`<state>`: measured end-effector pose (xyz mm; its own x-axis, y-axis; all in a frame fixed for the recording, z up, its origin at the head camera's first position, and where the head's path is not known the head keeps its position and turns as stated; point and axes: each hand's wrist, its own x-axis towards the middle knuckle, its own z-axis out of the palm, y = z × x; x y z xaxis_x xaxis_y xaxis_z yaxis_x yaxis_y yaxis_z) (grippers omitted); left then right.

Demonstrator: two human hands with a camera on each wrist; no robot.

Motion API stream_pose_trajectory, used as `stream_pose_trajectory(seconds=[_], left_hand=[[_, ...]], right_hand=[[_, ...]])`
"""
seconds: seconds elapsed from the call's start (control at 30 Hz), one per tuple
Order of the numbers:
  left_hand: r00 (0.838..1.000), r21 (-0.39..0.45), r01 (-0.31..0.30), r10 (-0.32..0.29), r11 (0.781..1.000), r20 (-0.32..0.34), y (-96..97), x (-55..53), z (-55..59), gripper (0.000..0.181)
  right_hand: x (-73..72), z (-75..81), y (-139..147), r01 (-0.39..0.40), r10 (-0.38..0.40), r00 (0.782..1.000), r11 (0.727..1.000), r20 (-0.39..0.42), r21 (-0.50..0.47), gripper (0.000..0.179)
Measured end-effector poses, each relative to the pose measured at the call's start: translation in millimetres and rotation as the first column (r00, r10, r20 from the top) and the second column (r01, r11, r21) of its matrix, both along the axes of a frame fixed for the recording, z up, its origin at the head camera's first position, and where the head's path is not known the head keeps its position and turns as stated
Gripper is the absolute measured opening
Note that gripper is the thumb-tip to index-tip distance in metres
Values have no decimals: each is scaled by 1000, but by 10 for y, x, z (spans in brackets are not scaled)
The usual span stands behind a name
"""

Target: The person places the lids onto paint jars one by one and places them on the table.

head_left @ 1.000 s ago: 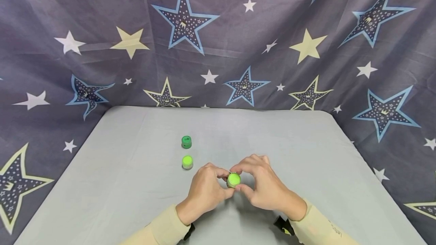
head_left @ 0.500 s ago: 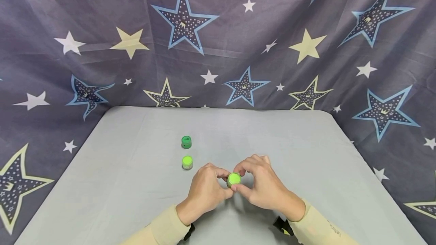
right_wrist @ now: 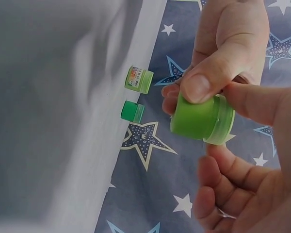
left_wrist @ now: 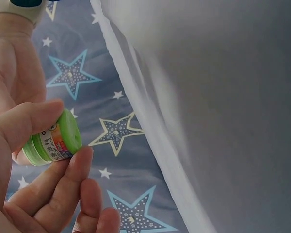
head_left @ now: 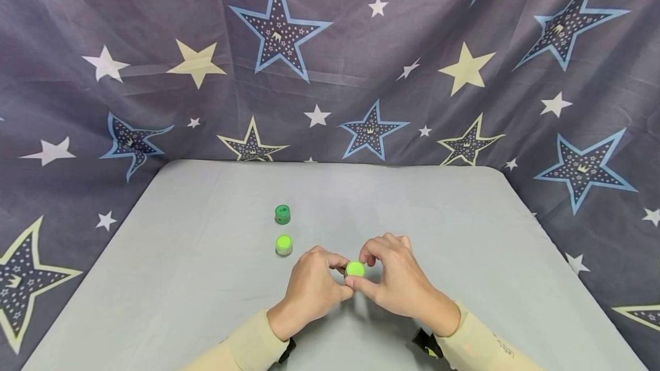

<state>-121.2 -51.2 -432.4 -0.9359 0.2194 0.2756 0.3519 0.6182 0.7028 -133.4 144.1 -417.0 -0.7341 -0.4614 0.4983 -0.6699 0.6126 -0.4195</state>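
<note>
A small light green jar (head_left: pixel 355 269), label printed on its side, is held between both hands above the table's near half. My left hand (head_left: pixel 313 285) grips its body between thumb and fingers; the label (left_wrist: pixel 56 141) shows in the left wrist view. My right hand (head_left: pixel 402 279) pinches the rim of the jar's lid (right_wrist: pixel 219 120), thumb on one side and index finger on the other. The other right fingers are loosely curled. A second light green jar (head_left: pixel 284 245) stands upright to the left, with a dark green jar (head_left: pixel 282 214) behind it.
A grey cloth covers the table (head_left: pixel 206 216). Behind and beside it hangs a dark curtain (head_left: pixel 330 73) printed with stars. Black straps (head_left: pixel 428 342) show below the wrists near the sleeves.
My right thumb has slid left along the lid's near side, while the index finger has shifted right on the far side. The left hand and the two standing jars stay put.
</note>
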Motion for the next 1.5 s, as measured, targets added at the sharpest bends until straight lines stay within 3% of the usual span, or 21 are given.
stream_pose_trajectory(seconds=[0.5, 0.97, 1.5], left_hand=[[1000, 10, 14, -14, 1000, -4, -4, -3, 2, 20], [1000, -17, 15, -14, 1000, 25, -12, 2, 4, 22], [1000, -18, 4, -4, 1000, 7, 6, 3, 7, 20]], right_hand=[[-3, 6, 7, 8, -8, 1000, 1000, -11, 7, 43], [-6, 52, 53, -179, 181, 981, 983, 68, -27, 42], [-2, 46, 43, -116, 117, 991, 993, 68, -22, 33]])
